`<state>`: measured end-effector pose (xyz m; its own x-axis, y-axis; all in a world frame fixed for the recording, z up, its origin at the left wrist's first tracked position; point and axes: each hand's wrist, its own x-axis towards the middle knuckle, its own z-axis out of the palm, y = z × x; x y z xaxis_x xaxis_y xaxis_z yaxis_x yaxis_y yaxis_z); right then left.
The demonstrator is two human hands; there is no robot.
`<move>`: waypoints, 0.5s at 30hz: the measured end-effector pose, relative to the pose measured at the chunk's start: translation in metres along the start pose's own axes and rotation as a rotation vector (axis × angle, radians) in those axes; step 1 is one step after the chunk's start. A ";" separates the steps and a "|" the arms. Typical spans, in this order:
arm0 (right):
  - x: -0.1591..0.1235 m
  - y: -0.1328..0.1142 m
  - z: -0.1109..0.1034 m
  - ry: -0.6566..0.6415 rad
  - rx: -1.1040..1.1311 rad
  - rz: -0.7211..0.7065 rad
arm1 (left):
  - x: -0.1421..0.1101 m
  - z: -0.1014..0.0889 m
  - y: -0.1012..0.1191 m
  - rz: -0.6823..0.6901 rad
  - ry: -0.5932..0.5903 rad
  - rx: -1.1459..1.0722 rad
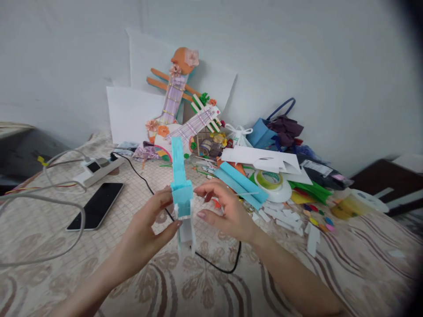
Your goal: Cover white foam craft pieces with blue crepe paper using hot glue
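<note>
A narrow craft piece (182, 199), turquoise on top with a long upright strip and white lower sides, stands in front of me above the patterned cloth. My left hand (145, 226) pinches its left side between thumb and fingers. On the other side, my right hand (226, 209) is open, thumb and fingers apart, with the fingertips close to the piece. Whether they touch it is hard to tell. A black cable (228, 271) runs beneath the piece. Sheets of turquoise paper (243, 185) lie beyond my right hand.
At the left are a phone (99, 207) and a power strip (99, 171) with grey cables. Decorated instrument-shaped crafts (175, 94) lean at the back. A roll of tape (269, 179), white scraps (284, 218) and coloured discs (313, 221) lie to the right. A blue bag (259, 133) stands behind.
</note>
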<state>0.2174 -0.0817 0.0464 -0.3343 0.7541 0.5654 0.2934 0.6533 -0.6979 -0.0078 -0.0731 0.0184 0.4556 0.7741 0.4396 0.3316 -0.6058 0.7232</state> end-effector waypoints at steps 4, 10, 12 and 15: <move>0.007 0.002 0.001 -0.044 0.047 -0.005 | 0.001 0.002 0.000 0.011 0.026 -0.047; 0.010 0.005 0.001 -0.095 0.089 0.013 | 0.000 0.002 -0.002 0.041 0.018 -0.137; 0.011 0.005 0.001 -0.112 0.095 0.023 | -0.001 0.001 -0.003 0.026 0.001 -0.143; 0.013 0.004 0.001 -0.138 0.117 0.040 | 0.000 0.001 -0.005 0.012 -0.008 -0.125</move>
<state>0.2134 -0.0699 0.0506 -0.4467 0.7576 0.4759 0.2051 0.6045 -0.7697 -0.0092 -0.0704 0.0140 0.4656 0.7654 0.4443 0.2213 -0.5868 0.7789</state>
